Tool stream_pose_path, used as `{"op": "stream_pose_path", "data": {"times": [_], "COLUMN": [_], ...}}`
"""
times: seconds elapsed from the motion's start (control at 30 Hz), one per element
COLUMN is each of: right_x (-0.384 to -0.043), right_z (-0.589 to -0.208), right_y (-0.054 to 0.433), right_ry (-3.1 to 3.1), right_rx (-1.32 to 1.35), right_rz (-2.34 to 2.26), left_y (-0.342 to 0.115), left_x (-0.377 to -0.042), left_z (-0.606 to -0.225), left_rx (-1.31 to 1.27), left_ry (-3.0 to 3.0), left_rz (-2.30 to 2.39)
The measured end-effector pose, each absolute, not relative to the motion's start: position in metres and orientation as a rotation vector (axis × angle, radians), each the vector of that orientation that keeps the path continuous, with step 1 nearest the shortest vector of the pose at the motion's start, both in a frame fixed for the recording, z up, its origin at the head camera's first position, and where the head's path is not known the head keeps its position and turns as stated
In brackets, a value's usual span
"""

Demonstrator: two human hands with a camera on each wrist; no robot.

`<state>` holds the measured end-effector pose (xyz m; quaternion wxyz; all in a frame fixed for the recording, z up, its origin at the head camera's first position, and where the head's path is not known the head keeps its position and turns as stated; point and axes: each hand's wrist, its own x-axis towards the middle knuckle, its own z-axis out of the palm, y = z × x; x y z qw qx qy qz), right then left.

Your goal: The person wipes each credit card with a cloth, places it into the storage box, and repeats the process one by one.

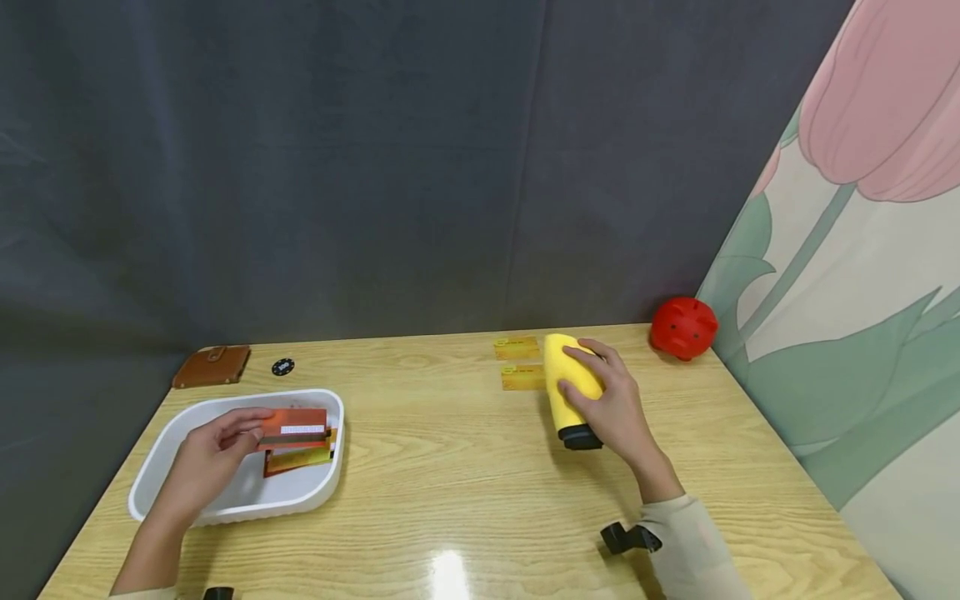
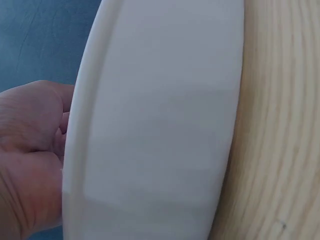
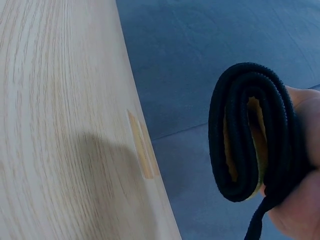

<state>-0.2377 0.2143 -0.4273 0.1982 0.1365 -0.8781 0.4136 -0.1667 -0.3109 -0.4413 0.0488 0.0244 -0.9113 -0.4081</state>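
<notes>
My left hand reaches over a white plastic tray and pinches an orange-red bank card, its dark stripe and white strip facing up. Beneath that card, gold and red cards lie at the tray's right end. In the left wrist view the tray wall hides most of the fingers. My right hand grips a rolled yellow cloth with a black edge, held tilted above the table. The right wrist view shows the roll's black end in coiled layers.
Two gold cards, a rear one and a front one, lie left of the cloth roll. A red piggy bank stands at the back right. Behind the tray are a brown leather wallet and a black poker chip.
</notes>
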Motion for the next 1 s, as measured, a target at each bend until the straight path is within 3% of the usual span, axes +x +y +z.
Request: {"op": "stream_pose_path", "data": {"times": [1.0], "right_x": [-0.238], "right_z": [-0.429], "right_y": [0.215], "right_ry": [-2.454], "right_rx": [0.419], "right_rz": [1.189], "left_y": [-0.298], "left_x": [-0.178], "left_z": [-0.448], "left_rx": [-0.022], "left_ry": [-2.876], "left_rz": [-1.154]}}
